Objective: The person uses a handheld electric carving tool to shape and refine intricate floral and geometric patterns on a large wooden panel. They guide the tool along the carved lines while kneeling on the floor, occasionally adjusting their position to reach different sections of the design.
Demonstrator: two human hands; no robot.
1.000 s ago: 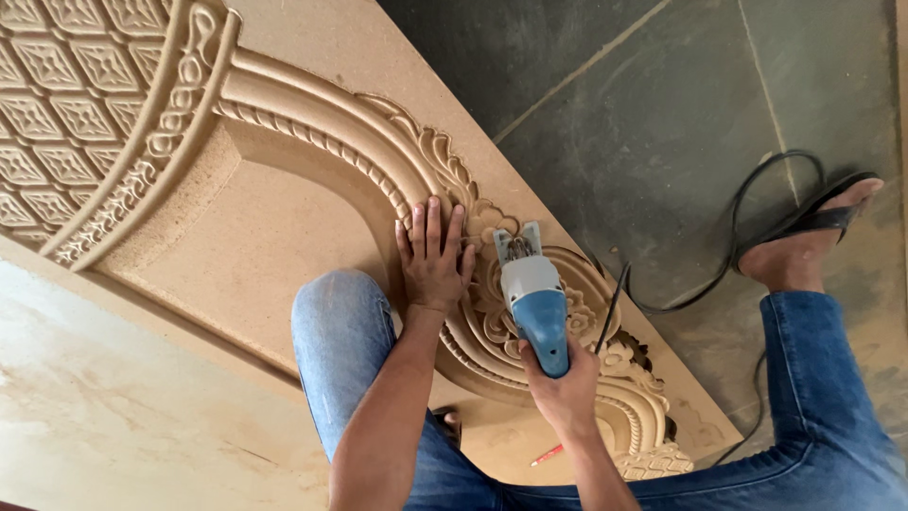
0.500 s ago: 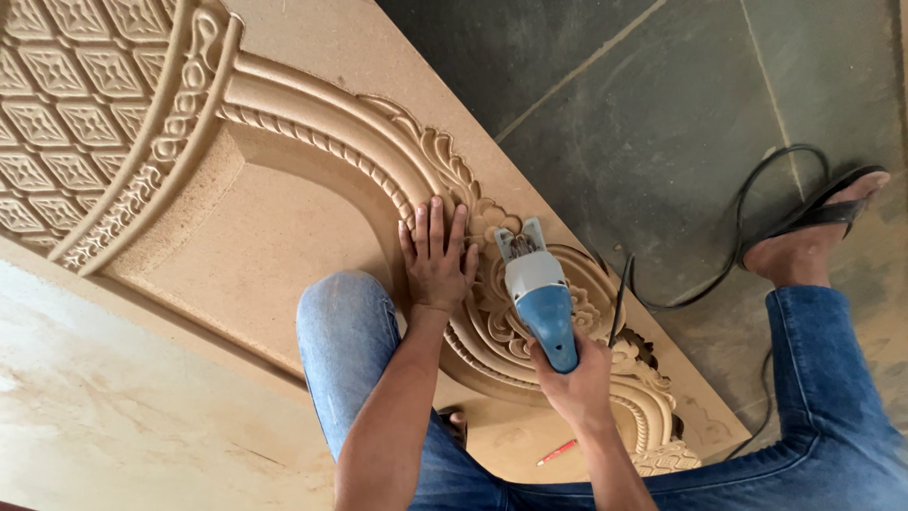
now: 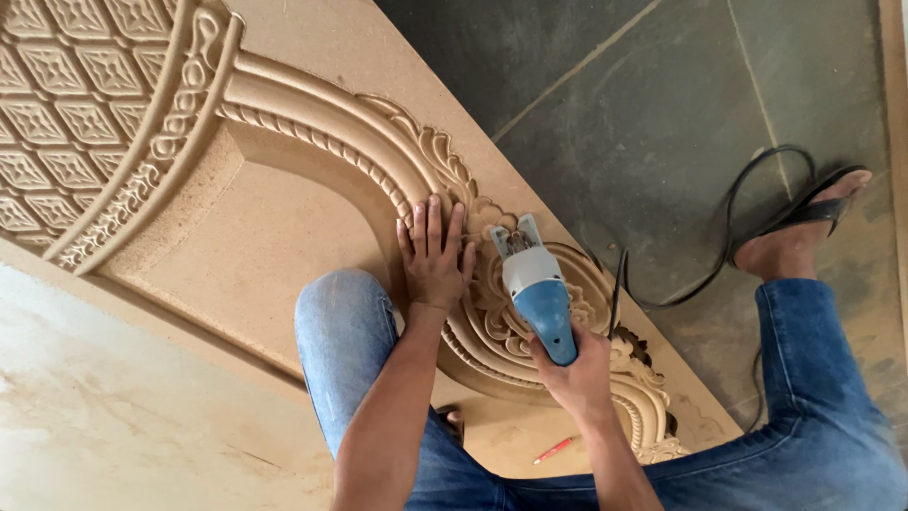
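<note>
Left hand [image 3: 433,257] is flat on the carved wooden panel [image 3: 284,255], fingers spread and pressed down on the curved moulding, palm toward the person's knee. Right hand [image 3: 574,364] is wrapped tight around the blue rear end of a handheld power tool [image 3: 532,284], grey and blue body, and its nose sits on the leafy carving just beside the left hand's fingertips, so the two hands are close but not touching. A black power cord [image 3: 728,227] runs from beyond the right hand out over the dark stone floor [image 3: 662,95] and loops toward a foot in a black sandal [image 3: 804,227], well out past the right hand. Below the right wrist a red pencil [image 3: 553,450] lies on the bare edge of the panel. Both legs are in blue jeans [image 3: 345,341], one knee right under the left forearm.
</note>
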